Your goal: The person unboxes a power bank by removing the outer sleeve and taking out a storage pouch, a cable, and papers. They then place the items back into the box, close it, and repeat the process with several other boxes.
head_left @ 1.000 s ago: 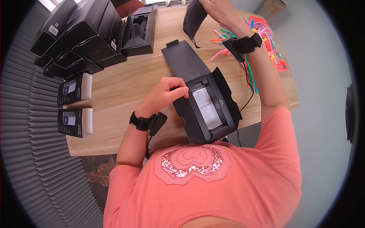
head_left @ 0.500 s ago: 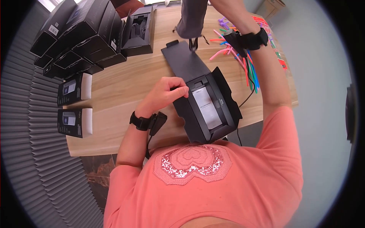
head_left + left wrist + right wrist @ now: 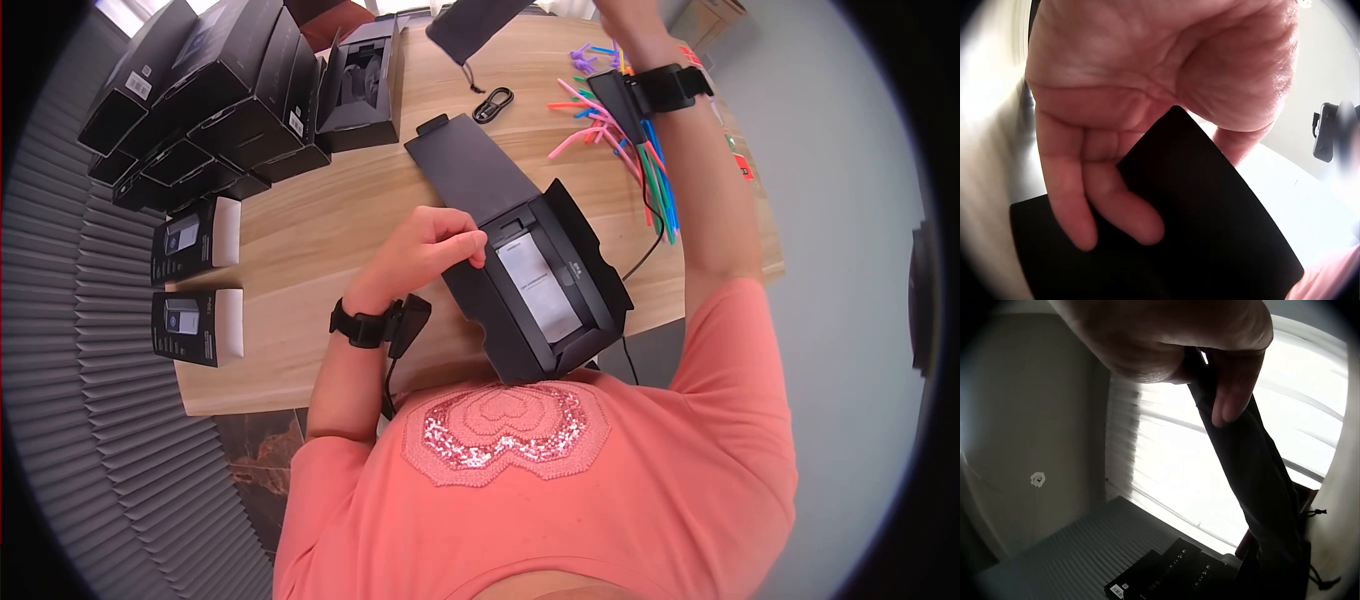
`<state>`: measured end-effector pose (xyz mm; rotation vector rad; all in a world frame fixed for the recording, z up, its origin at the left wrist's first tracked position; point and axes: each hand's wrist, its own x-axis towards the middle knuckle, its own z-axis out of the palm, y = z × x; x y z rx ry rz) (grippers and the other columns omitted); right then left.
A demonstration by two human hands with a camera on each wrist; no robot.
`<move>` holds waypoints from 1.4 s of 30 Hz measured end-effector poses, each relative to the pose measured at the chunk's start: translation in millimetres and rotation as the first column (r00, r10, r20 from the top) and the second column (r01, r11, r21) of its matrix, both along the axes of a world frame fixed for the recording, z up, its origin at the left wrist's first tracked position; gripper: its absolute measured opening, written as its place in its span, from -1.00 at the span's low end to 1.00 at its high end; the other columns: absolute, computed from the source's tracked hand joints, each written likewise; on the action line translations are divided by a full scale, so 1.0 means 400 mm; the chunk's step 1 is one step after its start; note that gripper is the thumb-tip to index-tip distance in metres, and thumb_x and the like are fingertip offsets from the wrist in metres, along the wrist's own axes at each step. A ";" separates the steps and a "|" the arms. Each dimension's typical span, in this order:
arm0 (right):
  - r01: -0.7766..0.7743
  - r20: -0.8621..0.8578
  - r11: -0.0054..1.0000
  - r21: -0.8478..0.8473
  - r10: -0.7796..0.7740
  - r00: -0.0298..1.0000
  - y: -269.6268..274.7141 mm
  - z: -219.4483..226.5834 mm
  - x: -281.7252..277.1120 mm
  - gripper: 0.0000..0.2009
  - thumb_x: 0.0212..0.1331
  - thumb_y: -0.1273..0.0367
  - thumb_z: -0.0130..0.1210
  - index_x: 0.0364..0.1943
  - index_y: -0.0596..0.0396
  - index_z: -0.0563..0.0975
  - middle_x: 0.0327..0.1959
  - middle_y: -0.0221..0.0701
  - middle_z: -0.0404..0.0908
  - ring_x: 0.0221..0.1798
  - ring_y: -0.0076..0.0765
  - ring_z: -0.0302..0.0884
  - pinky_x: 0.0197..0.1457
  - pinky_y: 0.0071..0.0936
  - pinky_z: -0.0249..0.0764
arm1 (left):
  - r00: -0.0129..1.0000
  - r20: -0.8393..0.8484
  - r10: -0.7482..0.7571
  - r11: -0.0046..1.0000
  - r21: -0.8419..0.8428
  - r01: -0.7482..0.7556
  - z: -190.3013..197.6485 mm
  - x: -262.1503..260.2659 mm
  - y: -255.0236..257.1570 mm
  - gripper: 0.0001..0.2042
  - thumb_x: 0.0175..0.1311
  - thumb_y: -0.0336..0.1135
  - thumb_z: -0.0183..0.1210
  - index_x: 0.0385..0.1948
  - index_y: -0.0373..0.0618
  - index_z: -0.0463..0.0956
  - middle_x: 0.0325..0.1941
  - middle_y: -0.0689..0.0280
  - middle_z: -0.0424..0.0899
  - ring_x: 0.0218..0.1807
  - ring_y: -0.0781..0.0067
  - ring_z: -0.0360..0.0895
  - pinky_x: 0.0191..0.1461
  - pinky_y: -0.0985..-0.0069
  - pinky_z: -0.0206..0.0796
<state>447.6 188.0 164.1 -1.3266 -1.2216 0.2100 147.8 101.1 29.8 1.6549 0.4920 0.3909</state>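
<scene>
In the head view my left hand (image 3: 425,252) grips the near-left side flap of an open black box (image 3: 467,290). Two fingers lie over the dark flap (image 3: 1210,206) in the left wrist view. Inside the box sits a white printed booklet (image 3: 538,285), and its lid is folded back on the table. At the top edge of the head view is my right hand (image 3: 632,22), partly cut off. It holds one end of a dark drawstring pouch (image 3: 1244,469), whose cord end hangs downward. Below the pouch, a coiled black cable (image 3: 493,104) lies on the wood.
Stacked black boxes (image 3: 200,90) fill the far left, beside an open box (image 3: 362,90) with dark contents. Two smaller black boxes (image 3: 185,325) stand at the left table edge. Colourful straws (image 3: 600,120) lie on the right under my forearm. A cord runs from each wrist camera.
The pouch hung over the lid with a dark loop at its mouth; now it is tilted farther away. The cable has come to lie on the table. The box has shifted slightly left with my left hand.
</scene>
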 end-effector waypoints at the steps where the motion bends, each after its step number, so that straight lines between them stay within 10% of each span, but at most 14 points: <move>1: -0.071 -0.194 0.997 -0.001 0.070 0.979 0.028 -0.049 0.021 -0.71 0.33 0.33 -0.04 -0.25 0.31 0.62 -0.43 -0.11 0.68 -0.44 -0.07 0.68 -0.40 -0.28 0.57 | 1.000 -0.009 -0.006 1.000 0.002 0.006 0.002 -0.001 0.001 -0.75 0.34 -0.29 0.15 -0.46 -0.30 0.62 -0.47 0.37 0.67 -0.36 0.67 0.52 -0.26 0.63 0.31; 5: -0.381 -0.540 0.903 -0.199 0.224 0.811 0.033 -0.239 0.115 -0.74 0.37 0.46 -0.02 0.04 0.37 0.46 0.00 -0.14 0.63 0.03 -0.01 0.69 0.15 -0.20 0.64 | 1.000 0.018 -0.018 1.000 0.010 0.018 -0.004 -0.002 0.004 -0.74 0.35 -0.29 0.14 -0.45 -0.30 0.63 -0.46 0.37 0.67 -0.36 0.67 0.53 -0.24 0.61 0.32; 6: -0.583 -0.591 0.784 -0.212 0.372 0.715 0.026 -0.334 0.191 -0.67 0.29 0.31 0.13 0.02 0.26 0.49 -0.07 -0.23 0.65 -0.04 -0.25 0.68 -0.03 -0.33 0.64 | 1.000 0.020 -0.020 1.000 0.008 0.020 -0.005 -0.001 0.003 -0.74 0.35 -0.29 0.14 -0.45 -0.30 0.63 -0.46 0.37 0.67 -0.36 0.67 0.53 -0.24 0.61 0.32; 8: -0.320 -0.411 0.741 -0.590 0.065 0.910 -0.051 -0.321 0.154 -0.62 0.34 0.27 0.10 0.12 0.23 0.45 -0.06 -0.23 0.66 0.00 -0.31 0.66 -0.02 -0.39 0.61 | 1.000 0.017 -0.013 1.000 -0.025 0.014 -0.010 0.001 0.003 -0.75 0.36 -0.29 0.14 -0.46 -0.29 0.63 -0.46 0.37 0.68 -0.35 0.66 0.53 -0.23 0.61 0.33; 11: -0.146 -0.037 0.822 -0.550 0.151 0.988 -0.222 -0.196 0.068 -0.62 0.36 0.25 0.08 0.13 0.21 0.47 -0.09 -0.29 0.66 -0.05 -0.38 0.66 -0.06 -0.44 0.58 | 0.999 0.040 0.006 0.999 -0.035 -0.005 -0.019 0.005 0.004 -0.74 0.36 -0.29 0.13 -0.47 -0.27 0.63 -0.47 0.37 0.67 -0.35 0.65 0.53 -0.21 0.61 0.34; 15: -0.421 0.125 0.673 -0.607 0.605 0.786 -0.479 -0.007 -0.097 -0.68 0.30 0.32 0.11 0.06 0.18 0.53 -0.14 -0.40 0.66 -0.11 -0.48 0.65 -0.12 -0.47 0.55 | 0.999 -0.014 0.049 0.999 0.020 -0.049 -0.002 0.009 -0.005 -0.71 0.41 -0.28 0.05 -0.49 -0.24 0.61 -0.45 0.37 0.66 -0.31 0.63 0.50 -0.14 0.60 0.30; 17: -0.440 0.175 0.506 -0.742 0.780 0.601 -0.580 0.001 -0.147 -0.67 0.17 0.44 0.21 0.04 0.14 0.53 -0.20 -0.27 0.64 -0.19 -0.21 0.65 -0.14 -0.35 0.57 | 0.997 0.022 0.069 0.998 -0.007 -0.069 -0.020 0.016 -0.007 -0.71 0.40 -0.28 0.08 -0.49 -0.24 0.62 -0.47 0.37 0.66 -0.33 0.64 0.51 -0.16 0.61 0.31; 18: -0.369 0.385 0.541 -0.756 0.822 0.419 -0.616 -0.021 -0.155 -0.73 0.15 0.45 0.21 -0.06 0.17 0.54 -0.19 -0.18 0.63 -0.17 -0.07 0.64 -0.17 -0.23 0.58 | 0.993 0.063 0.103 0.995 -0.013 -0.102 -0.023 0.021 -0.008 -0.72 0.39 -0.28 0.10 -0.49 -0.25 0.63 -0.49 0.37 0.66 -0.36 0.65 0.52 -0.19 0.61 0.33; 20: -0.108 0.305 0.380 -0.919 0.856 0.418 -0.672 -0.048 -0.175 -0.81 0.11 0.47 0.20 -0.20 0.20 0.52 -0.24 -0.16 0.62 -0.17 -0.01 0.63 -0.18 -0.19 0.58 | 0.991 0.074 0.109 0.994 -0.034 -0.107 -0.026 0.027 -0.018 -0.72 0.39 -0.28 0.10 -0.49 -0.25 0.63 -0.50 0.38 0.66 -0.36 0.66 0.51 -0.19 0.61 0.32; 23: -0.059 0.578 0.653 -0.755 0.705 0.412 -0.703 -0.143 -0.167 -0.85 0.07 0.47 0.17 -0.28 0.20 0.50 -0.31 -0.17 0.61 -0.20 -0.03 0.63 -0.19 -0.20 0.58 | 0.991 0.066 0.115 0.992 -0.054 -0.111 -0.022 0.036 -0.043 -0.72 0.42 -0.29 0.07 -0.49 -0.24 0.61 -0.47 0.38 0.65 -0.34 0.65 0.50 -0.16 0.60 0.30; 26: 0.145 0.551 0.546 -0.825 0.722 0.419 -0.676 -0.178 -0.169 -0.60 0.02 0.53 0.16 0.04 0.28 0.49 -0.10 -0.19 0.63 -0.01 -0.03 0.59 0.02 -0.21 0.53 | 0.997 0.001 0.081 0.996 -0.046 -0.081 -0.035 0.047 -0.081 -0.74 0.43 -0.33 0.06 -0.47 -0.24 0.59 -0.44 0.39 0.65 -0.31 0.65 0.50 -0.14 0.61 0.29; 30: 0.105 0.650 0.668 -0.737 0.655 0.385 -0.638 -0.238 -0.161 -0.44 0.05 0.53 0.11 0.24 0.29 0.37 0.08 -0.14 0.54 -0.12 -0.06 0.66 -0.16 -0.25 0.61 | 0.999 -0.013 0.043 0.996 -0.073 -0.044 -0.043 0.052 -0.098 -0.81 0.39 -0.38 0.11 -0.44 -0.25 0.58 -0.43 0.42 0.63 -0.32 0.71 0.49 -0.21 0.67 0.30; 37: 0.073 0.518 0.524 -0.848 0.794 0.317 -0.562 -0.274 -0.156 -0.42 0.12 0.53 0.05 0.32 0.22 0.28 0.18 -0.06 0.41 -0.26 -0.02 0.69 -0.37 -0.24 0.62 | 0.998 -0.026 0.052 0.997 -0.052 -0.053 -0.040 0.056 -0.103 -0.82 0.38 -0.39 0.14 -0.44 -0.25 0.56 -0.44 0.41 0.62 -0.34 0.69 0.51 -0.25 0.65 0.34; 42: 0.122 0.508 0.498 -0.859 0.794 0.333 -0.558 -0.252 -0.182 -0.67 0.18 0.46 0.05 0.06 0.14 0.48 -0.12 -0.11 0.50 -0.28 -0.05 0.71 -0.28 -0.24 0.64 | 0.996 -0.034 0.077 0.996 -0.048 -0.079 -0.046 0.057 -0.102 -0.82 0.38 -0.40 0.12 -0.44 -0.26 0.56 -0.46 0.39 0.63 -0.36 0.66 0.53 -0.26 0.64 0.35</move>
